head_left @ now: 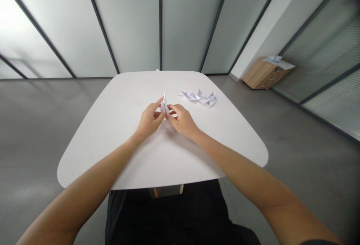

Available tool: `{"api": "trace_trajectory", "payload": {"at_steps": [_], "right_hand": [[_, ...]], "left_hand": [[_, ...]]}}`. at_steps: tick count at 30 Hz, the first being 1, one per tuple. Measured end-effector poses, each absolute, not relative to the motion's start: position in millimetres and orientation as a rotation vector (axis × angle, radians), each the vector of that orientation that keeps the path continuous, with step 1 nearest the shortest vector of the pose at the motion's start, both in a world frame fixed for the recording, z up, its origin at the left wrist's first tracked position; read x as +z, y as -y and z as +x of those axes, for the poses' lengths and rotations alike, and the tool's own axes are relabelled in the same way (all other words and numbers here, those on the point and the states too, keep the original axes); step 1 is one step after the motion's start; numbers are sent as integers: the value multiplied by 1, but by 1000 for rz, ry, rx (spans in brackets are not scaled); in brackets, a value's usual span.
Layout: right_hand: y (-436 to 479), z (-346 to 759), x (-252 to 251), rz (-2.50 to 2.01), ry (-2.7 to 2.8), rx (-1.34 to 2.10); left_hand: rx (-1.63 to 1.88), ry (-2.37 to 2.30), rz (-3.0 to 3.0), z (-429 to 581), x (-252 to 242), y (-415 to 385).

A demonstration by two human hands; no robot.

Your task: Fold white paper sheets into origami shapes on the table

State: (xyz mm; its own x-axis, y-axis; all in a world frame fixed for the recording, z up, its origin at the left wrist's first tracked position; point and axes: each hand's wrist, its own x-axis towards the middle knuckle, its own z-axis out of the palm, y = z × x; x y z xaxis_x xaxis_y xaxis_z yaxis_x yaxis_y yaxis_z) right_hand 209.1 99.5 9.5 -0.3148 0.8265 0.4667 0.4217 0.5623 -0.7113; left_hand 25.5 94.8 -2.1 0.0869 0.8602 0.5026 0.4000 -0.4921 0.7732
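Note:
Between my two hands, over the middle of the white table, is a small piece of folded white paper with a pointed tip facing up. My left hand grips its left side, thumb in front and fingers behind. From the right, my right hand pinches the lower part of the same paper. The fingertips cover much of its base. To the right and farther back, several folded white paper shapes with sharp points lie close together on the tabletop.
A wooden drawer cabinet with papers on top stands on the floor at the back right. Frosted glass panels with dark frames rise behind the table. Below the table's near edge, part of a wooden-edged seat shows.

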Motion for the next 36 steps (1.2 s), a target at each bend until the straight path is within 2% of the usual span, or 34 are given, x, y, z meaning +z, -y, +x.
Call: {"api": "trace_trajectory", "payload": {"at_steps": [6, 13, 19, 28, 36], "right_hand": [[-104, 212, 8, -1038, 1857, 688], [-109, 216, 6, -1079, 1738, 780], [-104, 214, 10, -1095, 1648, 1225], [-109, 221, 5, -1034, 1623, 994], [-111, 225, 7, -1077, 1656, 841]], "left_hand": [[1346, -1240, 1723, 24, -5, -97], [1236, -765, 1298, 29, -3, -92], [1238, -663, 1167, 30, 9, -81], [1443, -945, 1357, 11, -4, -101], [1337, -1215, 1796, 0, 4, -98]]}}
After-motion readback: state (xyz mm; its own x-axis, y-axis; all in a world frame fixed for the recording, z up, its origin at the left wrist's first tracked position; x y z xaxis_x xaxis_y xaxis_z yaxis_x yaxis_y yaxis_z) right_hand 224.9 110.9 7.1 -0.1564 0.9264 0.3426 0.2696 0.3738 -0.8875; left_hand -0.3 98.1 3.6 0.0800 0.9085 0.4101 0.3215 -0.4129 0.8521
